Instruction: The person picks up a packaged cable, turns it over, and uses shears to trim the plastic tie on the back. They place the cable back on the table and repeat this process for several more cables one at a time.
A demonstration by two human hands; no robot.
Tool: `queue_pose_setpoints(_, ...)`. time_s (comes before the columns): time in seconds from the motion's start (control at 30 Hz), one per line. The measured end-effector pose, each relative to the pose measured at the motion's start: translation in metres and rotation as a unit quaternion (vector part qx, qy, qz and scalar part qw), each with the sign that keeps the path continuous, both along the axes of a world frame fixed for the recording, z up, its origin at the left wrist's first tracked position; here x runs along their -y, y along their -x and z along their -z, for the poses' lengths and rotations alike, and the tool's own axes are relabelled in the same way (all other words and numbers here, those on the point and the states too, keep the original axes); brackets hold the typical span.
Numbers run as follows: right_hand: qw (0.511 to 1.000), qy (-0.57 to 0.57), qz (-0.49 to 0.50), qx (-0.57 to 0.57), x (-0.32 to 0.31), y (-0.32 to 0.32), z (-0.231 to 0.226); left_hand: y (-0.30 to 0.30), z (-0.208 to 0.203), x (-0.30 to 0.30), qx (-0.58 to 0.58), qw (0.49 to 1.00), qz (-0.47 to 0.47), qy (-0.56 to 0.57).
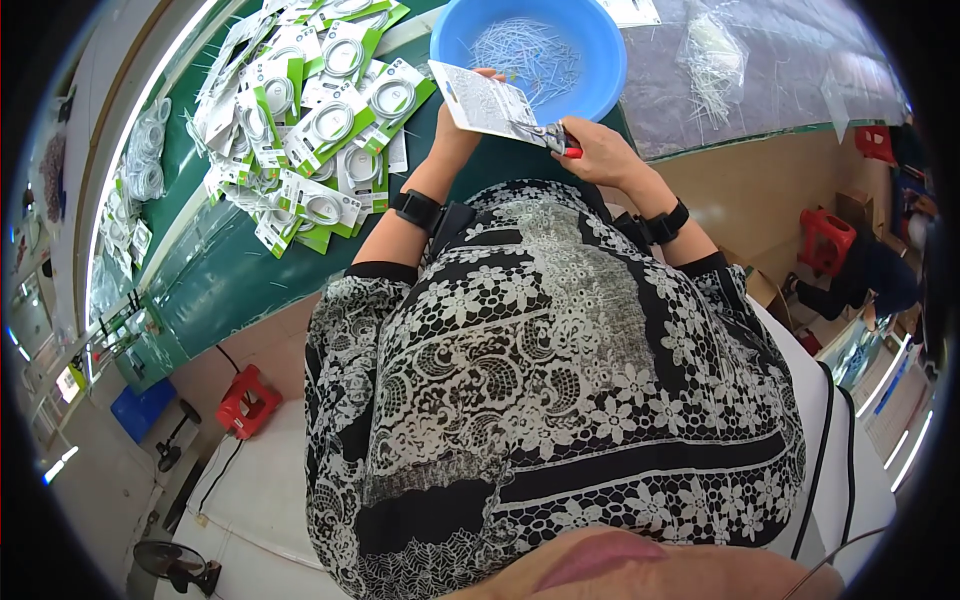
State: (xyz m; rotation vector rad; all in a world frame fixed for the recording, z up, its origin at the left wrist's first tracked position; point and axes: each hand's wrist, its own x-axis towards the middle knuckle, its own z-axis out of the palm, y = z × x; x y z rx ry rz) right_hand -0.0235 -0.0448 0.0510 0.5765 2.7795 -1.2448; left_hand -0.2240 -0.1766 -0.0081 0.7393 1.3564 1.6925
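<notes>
The white card (478,98) was held up off the green table (235,265), tilted, partly in front of the blue basin (612,75) from my view. Left fingers (490,73) gripped it from the left and behind; right fingers (592,148) were closed round red-handled cutters (549,136), blade end at the card's right corner. Judged this one unfinished, with the tool at its edge. Thin white strips (525,55) in the basin suggested plenty of snipping done; which carded cables (335,122) in the heap were finished, couldn't tell, so no count of what was left. Table's near edge ran close to my body. Heap crowded the left, basin blocked ahead; most room lay right, over the grey covering (655,105), short of a clear bag (712,70).
</notes>
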Motion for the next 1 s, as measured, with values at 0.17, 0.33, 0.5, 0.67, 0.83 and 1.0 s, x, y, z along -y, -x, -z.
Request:
queue_pose_setpoints(0.17, 0.998, 0.04, -0.005, 0.053, -0.014, -0.005, 0.008, -0.001, -0.024, 0.002, -0.014, 0.984, 0.0, 0.176)
queue_pose_setpoints(0.33, 0.991, 0.114, 0.028, 0.067, -0.031, -0.017, 0.026, 0.01, -0.005, 0.016, -0.163, 0.963, 0.06, 0.208)
queue_pose_setpoints(0.5, 0.991, 0.044, 0.102, 0.082, -0.031, -0.017, 0.024, -0.001, -0.018, 0.02, 0.12, 0.99, -0.001, 0.073)
queue_pose_setpoints(0.67, 0.987, -0.112, 0.108, 0.049, -0.01, -0.006, -0.018, 0.003, -0.025, 0.025, 0.175, 0.979, -0.068, 0.085)
queue_pose_setpoints(0.83, 0.978, -0.197, 0.068, 0.006, 0.001, -0.001, -0.015, -0.001, -0.028, 0.018, 0.187, 0.975, -0.121, 0.002)
queue_pose_setpoints(1.0, 0.966, -0.246, 0.075, -0.01, 0.003, 0.003, -0.016, -0.01, -0.045, 0.015, 0.181, 0.977, -0.112, -0.007)
